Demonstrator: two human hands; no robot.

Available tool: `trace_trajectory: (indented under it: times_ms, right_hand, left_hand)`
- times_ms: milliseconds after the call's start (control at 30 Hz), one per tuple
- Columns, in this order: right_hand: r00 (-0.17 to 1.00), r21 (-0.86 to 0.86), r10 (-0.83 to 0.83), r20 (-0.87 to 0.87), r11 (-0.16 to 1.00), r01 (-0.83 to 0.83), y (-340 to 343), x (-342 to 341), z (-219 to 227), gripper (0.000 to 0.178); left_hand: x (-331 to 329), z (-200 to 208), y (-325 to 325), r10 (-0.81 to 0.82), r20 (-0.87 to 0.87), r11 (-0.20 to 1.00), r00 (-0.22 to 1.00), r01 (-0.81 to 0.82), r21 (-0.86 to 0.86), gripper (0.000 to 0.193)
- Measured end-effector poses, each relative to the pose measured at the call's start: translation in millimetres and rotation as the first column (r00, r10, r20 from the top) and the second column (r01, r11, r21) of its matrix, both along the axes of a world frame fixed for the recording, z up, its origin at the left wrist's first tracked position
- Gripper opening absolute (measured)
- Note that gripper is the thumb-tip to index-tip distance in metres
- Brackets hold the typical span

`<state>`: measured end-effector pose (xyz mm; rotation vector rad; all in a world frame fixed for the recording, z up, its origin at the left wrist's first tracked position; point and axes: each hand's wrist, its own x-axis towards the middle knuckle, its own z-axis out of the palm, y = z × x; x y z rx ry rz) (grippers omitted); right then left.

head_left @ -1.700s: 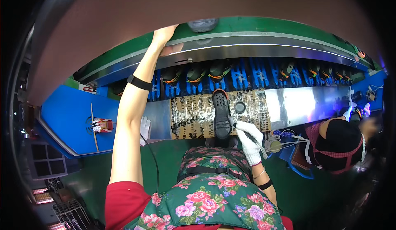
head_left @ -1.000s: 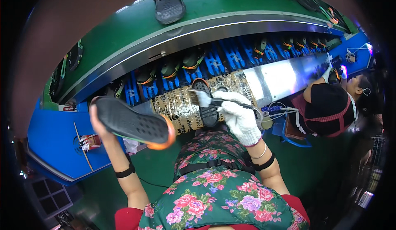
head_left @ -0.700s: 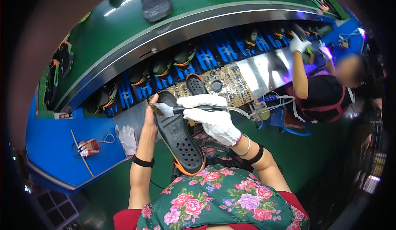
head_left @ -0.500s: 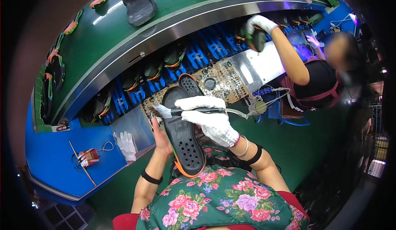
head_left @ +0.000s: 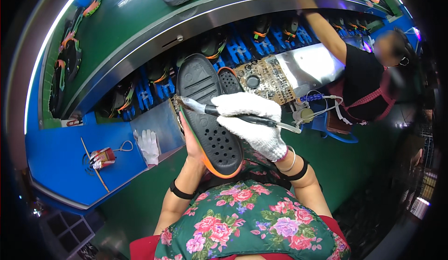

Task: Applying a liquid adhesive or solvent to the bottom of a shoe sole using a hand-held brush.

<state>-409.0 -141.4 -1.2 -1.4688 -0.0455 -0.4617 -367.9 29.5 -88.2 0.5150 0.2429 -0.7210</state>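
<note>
- left hand: bare, clamped on sole at its left edge, most fingers hidden underneath
- sole: held up in front of second sole, holed face up, orange at near end
- right hand: white-gloved, fingers clamped on brush; bristles at sole's left edge, contact unclear
- second sole and black puck on taped bench

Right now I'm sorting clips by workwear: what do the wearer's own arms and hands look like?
The left hand is ungloved, with a black band on the forearm. The right hand wears a white knit glove with a dark reddish hem; above it are a pale bangle and another black band. Red sleeves show on both upper arms.
</note>
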Motion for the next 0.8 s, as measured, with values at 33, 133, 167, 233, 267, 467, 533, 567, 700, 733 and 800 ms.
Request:
trace_trajectory:
  times_ms: [33, 133, 167, 233, 267, 467, 533, 567, 700, 733, 800]
  right_hand:
    - [1.0, -0.07, -0.008, 0.027, 0.998, 0.009, -1, 1, 3, 0.019]
    - [0.998, -0.156, -0.014, 0.061, 0.987, 0.023, -3, 4, 6, 0.021]
    - [0.998, -0.126, -0.014, 0.066, 0.992, 0.022, -1, 4, 7, 0.021]
    - [0.993, -0.147, 0.011, 0.118, 0.989, 0.006, -4, 7, 5, 0.021]
    - [0.993, -0.145, 0.014, 0.117, 0.989, 0.003, -6, 9, 4, 0.021]
    - [0.952, -0.446, -0.029, 0.304, 0.879, 0.169, 0, 16, 15, 0.023]
    - [0.949, -0.523, -0.023, 0.313, 0.83, 0.193, -2, 16, 15, 0.024]
    - [0.949, -0.551, -0.018, 0.315, 0.811, 0.198, -2, 16, 15, 0.024]
    - [0.953, -0.625, -0.006, 0.303, 0.754, 0.203, -4, 16, 15, 0.026]
    - [0.955, -0.642, -0.001, 0.296, 0.74, 0.2, -4, 16, 14, 0.026]
    - [0.959, -0.681, 0.002, 0.282, 0.704, 0.199, -4, 15, 11, 0.027]
  left_hand:
    - [-1, 5, -2, 0.03, 0.01, 1.0, 1.0, -0.03, 0.002, 0.084]
    - [0, 7, 5, 0.056, 0.014, 0.995, 0.998, -0.055, -0.084, 0.083]
    - [0, 6, 7, 0.052, 0.011, 0.984, 0.999, -0.049, -0.174, 0.083]
    - [-1, 10, 8, 0.06, 0.016, 0.983, 0.998, -0.057, -0.173, 0.083]
    - [-1, 13, 8, 0.067, 0.023, 0.983, 0.998, -0.062, -0.173, 0.083]
    - [-2, 5, 10, 0.136, 0.11, 0.955, 0.985, -0.101, -0.28, 0.083]
    - [-5, 23, -3, 0.149, 0.098, 0.987, 0.984, -0.154, 0.043, 0.086]
    - [-5, 9, -1, 0.124, 0.077, 0.978, 0.989, -0.109, -0.178, 0.087]
    - [-7, -6, -6, 0.062, 0.111, 0.885, 0.992, -0.004, -0.466, 0.09]
    - [-9, -4, -9, 0.051, 0.131, 0.868, 0.99, 0.021, -0.496, 0.089]
    - [-15, 15, -14, -0.012, 0.18, 0.989, 0.984, 0.038, -0.144, 0.097]
